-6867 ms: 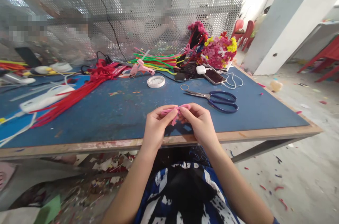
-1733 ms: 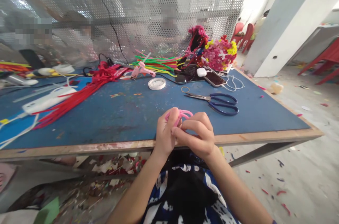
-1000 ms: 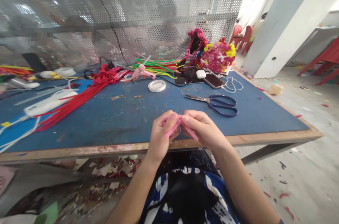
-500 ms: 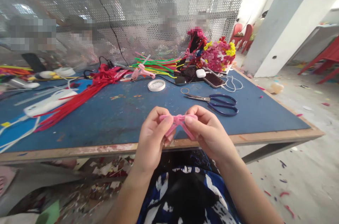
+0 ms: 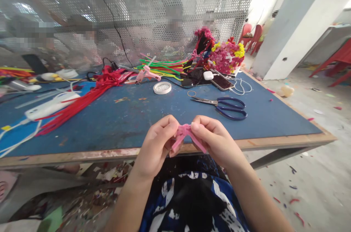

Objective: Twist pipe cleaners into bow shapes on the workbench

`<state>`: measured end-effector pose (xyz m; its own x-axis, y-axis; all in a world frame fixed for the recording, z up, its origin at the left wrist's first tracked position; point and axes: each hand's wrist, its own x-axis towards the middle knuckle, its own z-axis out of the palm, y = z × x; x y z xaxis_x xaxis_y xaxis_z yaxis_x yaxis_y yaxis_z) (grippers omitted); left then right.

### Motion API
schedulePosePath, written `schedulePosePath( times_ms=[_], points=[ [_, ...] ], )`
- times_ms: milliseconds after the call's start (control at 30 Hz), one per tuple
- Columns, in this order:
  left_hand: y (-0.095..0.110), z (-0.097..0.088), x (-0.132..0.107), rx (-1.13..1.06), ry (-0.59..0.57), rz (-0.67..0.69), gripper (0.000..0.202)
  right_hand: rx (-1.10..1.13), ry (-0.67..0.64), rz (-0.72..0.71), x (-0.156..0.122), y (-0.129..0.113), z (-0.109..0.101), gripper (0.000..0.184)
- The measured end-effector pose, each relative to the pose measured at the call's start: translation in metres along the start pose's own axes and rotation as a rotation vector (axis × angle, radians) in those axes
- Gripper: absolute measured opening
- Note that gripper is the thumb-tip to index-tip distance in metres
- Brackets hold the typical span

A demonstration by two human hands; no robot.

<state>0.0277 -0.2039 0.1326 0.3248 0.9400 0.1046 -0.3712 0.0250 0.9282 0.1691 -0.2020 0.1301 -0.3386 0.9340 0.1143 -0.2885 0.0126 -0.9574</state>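
Observation:
Between my two hands is a pink pipe-cleaner bow, held just above the table's front edge, its two tails slanting downward and apart. My left hand pinches the bow's left loop between thumb and fingers. On the other side, my right hand grips the right loop the same way. Most of both loops is hidden behind the fingers. Beyond my right hand, scissors with dark blue handles lie on the table, blades pointing left. A thin ring lies close to their tips.
On the blue table are red pipe cleaners, a white power strip, a pink glue gun, a round white dish and a phone. Green and yellow stems and a flower bunch stand behind.
My fingers have shifted inward over the bow's loops, covering more of them. The bow sits slightly lower, and its tails show more clearly.

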Motion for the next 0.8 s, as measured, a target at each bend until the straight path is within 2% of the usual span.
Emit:
schedulePosePath(
  times_ms=[200,400,467,567,667,800],
  points=[
    [0.000,0.002,-0.002,0.030,0.023,-0.032,0.029,-0.107,-0.056,-0.059,-0.003,-0.002,0.002,0.033],
    [-0.006,0.001,-0.002,0.193,-0.054,-0.046,0.038,-0.055,-0.027,-0.052,-0.003,-0.003,0.003,0.036],
    [-0.009,0.005,-0.003,0.153,-0.043,-0.030,0.044,0.046,-0.033,-0.013,-0.002,-0.001,0.004,0.036],
    [-0.015,0.014,-0.005,-0.062,-0.007,-0.010,0.047,0.323,-0.069,0.044,-0.001,0.003,0.010,0.036],
    [-0.016,0.021,-0.007,-0.261,0.002,-0.058,0.044,0.569,-0.061,0.041,-0.002,0.006,0.019,0.036],
    [-0.012,0.024,-0.008,-0.346,0.012,-0.099,0.042,0.744,-0.047,0.027,-0.005,0.004,0.030,0.034]
  ],
)
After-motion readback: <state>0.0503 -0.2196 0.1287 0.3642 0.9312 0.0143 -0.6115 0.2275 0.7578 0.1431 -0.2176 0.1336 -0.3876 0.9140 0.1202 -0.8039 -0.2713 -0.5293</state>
